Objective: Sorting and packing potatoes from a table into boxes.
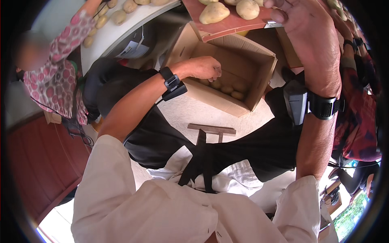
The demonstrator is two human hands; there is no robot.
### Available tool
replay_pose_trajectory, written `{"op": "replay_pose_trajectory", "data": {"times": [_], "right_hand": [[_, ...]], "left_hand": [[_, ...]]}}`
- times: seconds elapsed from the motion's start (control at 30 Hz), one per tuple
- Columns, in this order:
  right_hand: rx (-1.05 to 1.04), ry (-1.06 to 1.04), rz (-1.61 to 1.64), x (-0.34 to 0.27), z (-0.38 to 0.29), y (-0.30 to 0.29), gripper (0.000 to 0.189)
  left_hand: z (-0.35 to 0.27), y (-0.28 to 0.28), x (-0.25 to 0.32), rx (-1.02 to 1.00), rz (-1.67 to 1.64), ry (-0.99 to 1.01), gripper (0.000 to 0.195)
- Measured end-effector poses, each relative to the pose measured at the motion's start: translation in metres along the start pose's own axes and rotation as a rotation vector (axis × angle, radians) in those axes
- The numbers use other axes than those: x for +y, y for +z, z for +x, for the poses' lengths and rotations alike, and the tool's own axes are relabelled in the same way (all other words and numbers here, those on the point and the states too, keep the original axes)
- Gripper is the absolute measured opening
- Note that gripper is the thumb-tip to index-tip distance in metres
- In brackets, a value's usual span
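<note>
My left hand [203,68] hangs over a cardboard box [217,97] on the floor, its fingers curled downward. Whether anything is in those fingers is hidden. Several potatoes [227,89] lie at the bottom of the box, below my fingertips. Up at the red tabletop [196,18], my right hand [291,16] reaches over the edge beside a pale potato [247,9]. Its fingers run partly out of the picture, so their grip is unclear. A larger potato [214,13] rests on the same red top, further left.
On the left, a white table [146,15] holds more potatoes [118,17]. A person in a patterned top [60,79] leans over it. Another person in a dark red garment [355,127] is at the right. A wooden stool or frame [211,128] shows between my knees.
</note>
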State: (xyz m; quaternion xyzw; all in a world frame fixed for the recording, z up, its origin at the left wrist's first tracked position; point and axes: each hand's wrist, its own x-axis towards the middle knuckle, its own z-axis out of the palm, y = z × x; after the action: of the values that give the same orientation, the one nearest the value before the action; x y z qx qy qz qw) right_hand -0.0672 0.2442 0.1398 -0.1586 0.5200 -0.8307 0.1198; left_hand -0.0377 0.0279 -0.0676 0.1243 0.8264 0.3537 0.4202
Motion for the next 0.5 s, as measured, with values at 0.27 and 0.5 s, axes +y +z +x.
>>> {"op": "replay_pose_trajectory", "data": {"times": [0.27,0.5], "right_hand": [[0.253,0.206,0.003,-0.012,-0.010,-0.027,0.022],[0.319,0.258,-0.055,-0.012,-0.017,-0.058,0.021]], "left_hand": [[0.081,0.018,-0.062,-0.018,-0.124,-0.142,0.026],[0.172,0.060,-0.084,-0.073,0.079,-0.061,0.026]]}}
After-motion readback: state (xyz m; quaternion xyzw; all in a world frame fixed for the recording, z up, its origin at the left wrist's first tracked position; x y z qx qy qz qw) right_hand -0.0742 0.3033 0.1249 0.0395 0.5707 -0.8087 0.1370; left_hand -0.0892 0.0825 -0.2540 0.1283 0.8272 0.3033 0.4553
